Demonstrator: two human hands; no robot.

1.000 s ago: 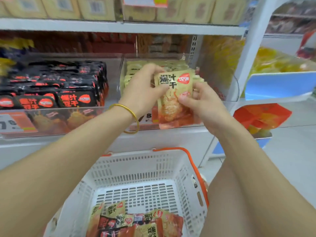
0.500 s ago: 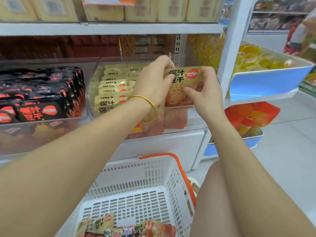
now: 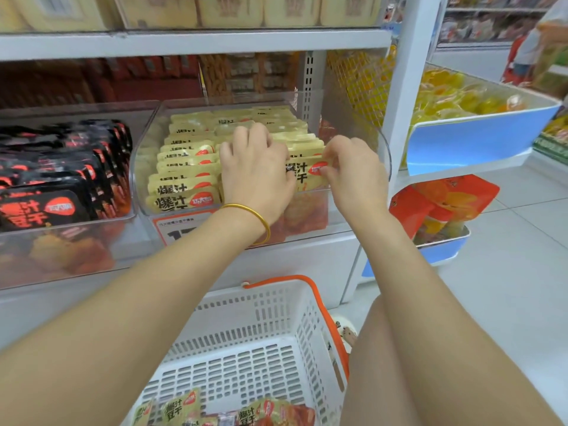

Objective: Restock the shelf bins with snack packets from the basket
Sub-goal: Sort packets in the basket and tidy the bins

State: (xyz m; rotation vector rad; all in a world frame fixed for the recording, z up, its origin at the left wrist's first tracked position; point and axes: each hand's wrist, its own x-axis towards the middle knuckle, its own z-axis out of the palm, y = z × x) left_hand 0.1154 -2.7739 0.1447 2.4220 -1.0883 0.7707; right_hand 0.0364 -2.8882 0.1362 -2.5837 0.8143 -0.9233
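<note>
Yellow foil snack packet [image 3: 309, 176] stands in the clear plastic bin [image 3: 353, 124], pinched by the right hand [image 3: 353, 176]. Left hand [image 3: 255, 173] curls over its other edge. White shelving [image 3: 196, 41] rises above a pale tiled floor [image 3: 516, 287].

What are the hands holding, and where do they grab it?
A yellow snack packet, standing in the clear bin. The right hand pinches its top right corner; the left hand grips its left edge.

The snack packets [image 3: 184, 192] in the clear bin [image 3: 353, 124] are yellow with black letters. The basket [image 3: 246, 348] is white with an orange handle [image 3: 322, 305].
</note>
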